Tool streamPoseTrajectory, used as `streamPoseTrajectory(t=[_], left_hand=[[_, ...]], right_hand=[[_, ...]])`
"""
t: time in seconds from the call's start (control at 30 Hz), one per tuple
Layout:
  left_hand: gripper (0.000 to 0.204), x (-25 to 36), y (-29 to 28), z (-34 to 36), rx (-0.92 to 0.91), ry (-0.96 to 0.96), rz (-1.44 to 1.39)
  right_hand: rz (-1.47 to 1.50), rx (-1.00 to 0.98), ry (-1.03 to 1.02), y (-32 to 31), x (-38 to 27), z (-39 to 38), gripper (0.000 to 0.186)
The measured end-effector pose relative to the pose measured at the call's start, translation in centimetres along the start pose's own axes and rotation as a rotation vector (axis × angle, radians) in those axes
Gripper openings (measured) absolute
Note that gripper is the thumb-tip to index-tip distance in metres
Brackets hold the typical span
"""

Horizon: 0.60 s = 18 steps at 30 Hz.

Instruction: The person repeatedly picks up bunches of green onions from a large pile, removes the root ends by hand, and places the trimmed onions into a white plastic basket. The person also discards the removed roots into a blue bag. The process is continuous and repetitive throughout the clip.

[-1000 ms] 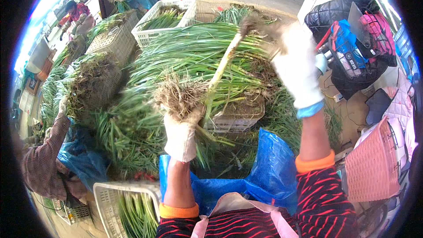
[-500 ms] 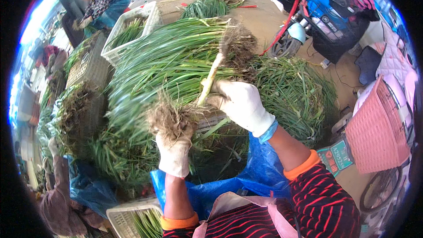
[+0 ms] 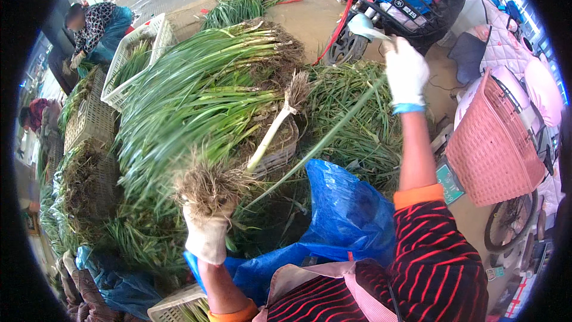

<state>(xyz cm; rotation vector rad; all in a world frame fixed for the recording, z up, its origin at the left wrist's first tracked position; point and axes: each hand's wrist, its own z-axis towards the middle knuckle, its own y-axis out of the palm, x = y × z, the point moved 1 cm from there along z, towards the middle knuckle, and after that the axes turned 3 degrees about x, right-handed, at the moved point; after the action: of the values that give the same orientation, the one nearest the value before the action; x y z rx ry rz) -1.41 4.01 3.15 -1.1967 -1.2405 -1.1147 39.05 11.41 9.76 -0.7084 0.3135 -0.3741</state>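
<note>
My left hand, in a white glove, is closed around a bunch of green garlic just below its bushy, soil-brown roots. One pale stalk slants out of that bunch, roots upward. Higher and to the right, my gloved right hand is closed on one end of a long green leaf. The leaf stretches down to the bunch; where it joins is hidden. Beyond my hands lies a large heap of green garlic, its roots pointing right.
Loose leaves are piled right of the heap. A blue plastic sheet lies before me. White crates stand left, near a crouching person. A bicycle with a pink basket and a parked scooter stand right.
My right hand has moved from beside the pale stalk to the upper right, drawing a leaf out taut. My left hand has shifted left and down with the bunch. The view has turned slightly.
</note>
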Motion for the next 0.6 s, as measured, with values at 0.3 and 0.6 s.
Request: streamPoseTrajectory(t=[0.3, 0.6], left_hand=[[0.029, -0.2, 0.8, 0.4, -0.08, -0.019, 0.115], [0.054, 1.5, -0.1, -0.5, -0.136, -0.183, 0.057]], right_hand=[[0.715, -0.624, -0.579, -1.8, -7.9, -5.9, 0.064], [1.602, -1.028, 0.121, -1.6, -8.9, -9.6, 0.042]])
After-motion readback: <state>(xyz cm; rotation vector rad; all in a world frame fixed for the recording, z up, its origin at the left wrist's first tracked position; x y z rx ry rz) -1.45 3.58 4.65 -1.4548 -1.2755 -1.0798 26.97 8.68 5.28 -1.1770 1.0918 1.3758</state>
